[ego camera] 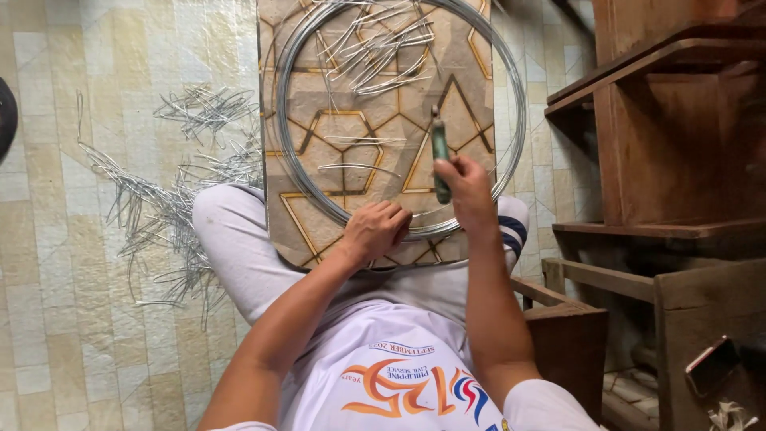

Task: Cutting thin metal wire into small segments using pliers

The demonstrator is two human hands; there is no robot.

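Head view: my right hand [469, 187] grips green-handled pliers [440, 158], left hand [375, 230] pinches the shiny steel wire coil [511, 152] on my patterned lap board [303, 223]

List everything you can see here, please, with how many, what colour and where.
Wire coil: one, silver, on the board.
Board: one, tan with a gold line pattern, across the lap.
Cut wire pieces: many, silver, at the board's far end.
Wire pieces on the floor: a big pile, silver, left of the knee.
Wooden shelving: brown, right side.
Tiled floor: beige and yellow.
Green-handled tool: one, in the right hand.
Left hand: on the coil's near edge.
Right hand: gripping the tool.
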